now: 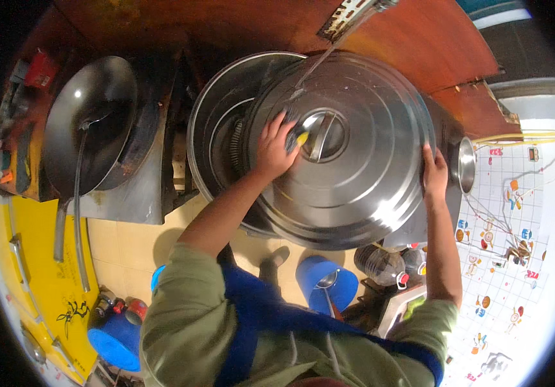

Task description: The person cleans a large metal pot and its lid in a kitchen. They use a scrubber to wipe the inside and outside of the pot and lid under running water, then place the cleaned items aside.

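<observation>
A large round metal lid (355, 184) with a strap handle (322, 137) at its centre lies tilted over a wide metal pot (200, 130), whose left part shows uncovered. My left hand (276, 145) is on the lid just left of the handle, closed around a dark scrubbing pad with a yellow part (301, 138). With my right hand (435, 171) I grip the lid's right rim; the fingertips are on top and the thumb's place is hidden. A thin stream of water (323, 55) falls from a tap above onto the lid near my left hand.
On the left a wok (91, 126) holds a long-handled ladle (79, 193). A small metal bowl (467, 165) stands right of the lid. Below are a blue bucket (326, 285), large plastic bottles (381, 266) and a blue drum (115, 343). A rusty metal bracket (345, 19) juts out above.
</observation>
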### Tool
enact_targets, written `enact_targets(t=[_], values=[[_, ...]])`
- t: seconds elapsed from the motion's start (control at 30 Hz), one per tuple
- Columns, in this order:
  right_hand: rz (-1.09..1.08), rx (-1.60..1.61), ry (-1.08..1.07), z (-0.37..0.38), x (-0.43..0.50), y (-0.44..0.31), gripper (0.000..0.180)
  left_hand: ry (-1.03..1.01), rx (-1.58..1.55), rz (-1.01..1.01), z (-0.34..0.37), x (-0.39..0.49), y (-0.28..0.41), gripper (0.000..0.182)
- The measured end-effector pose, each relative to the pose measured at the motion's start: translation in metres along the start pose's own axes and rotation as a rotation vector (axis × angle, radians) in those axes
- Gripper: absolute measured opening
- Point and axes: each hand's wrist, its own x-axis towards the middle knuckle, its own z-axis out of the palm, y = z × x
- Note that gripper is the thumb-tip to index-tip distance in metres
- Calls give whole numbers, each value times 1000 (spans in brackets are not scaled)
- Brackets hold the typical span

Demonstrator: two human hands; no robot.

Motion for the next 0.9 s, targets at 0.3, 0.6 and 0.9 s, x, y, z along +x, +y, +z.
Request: enact_targets(t=[0.3, 0.6, 0.9], values=[[-5, -3, 0, 10, -16, -24, 36, 4, -37, -212, 14, 26, -45, 46], [19, -5, 53, 13, -17, -27, 32, -7, -91, 90, 29, 71, -20, 64], [69, 5, -2, 13, -19, -32, 45, -196, 8, 38, -22, -26, 2, 61]])
